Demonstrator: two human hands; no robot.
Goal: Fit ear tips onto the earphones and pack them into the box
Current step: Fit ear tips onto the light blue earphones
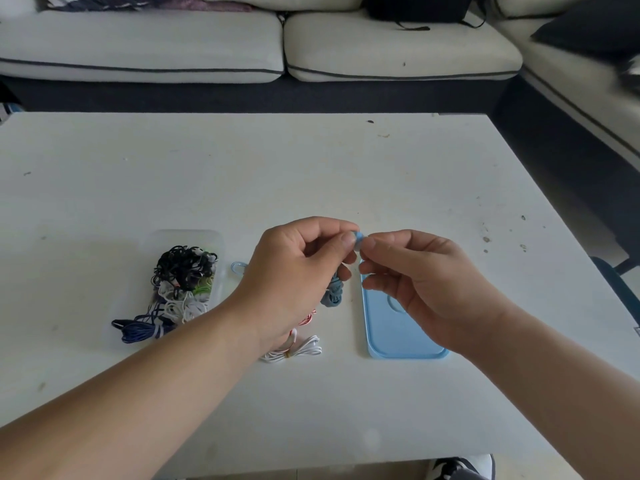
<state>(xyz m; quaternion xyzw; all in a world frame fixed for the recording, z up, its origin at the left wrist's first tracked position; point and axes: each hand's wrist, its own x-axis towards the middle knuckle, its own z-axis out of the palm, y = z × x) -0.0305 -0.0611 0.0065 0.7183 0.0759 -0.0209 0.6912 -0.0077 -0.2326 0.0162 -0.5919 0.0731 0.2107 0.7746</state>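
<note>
two hands [298,268] [426,289], each grip pinching one blue earbud [358,237], one blue lid [398,327]

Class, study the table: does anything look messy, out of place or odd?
Yes. The clear box on the left overflows: tangled earphone cables spill past its near edge onto the table. A white bundled cable lies loose beside the blue lid.
</note>
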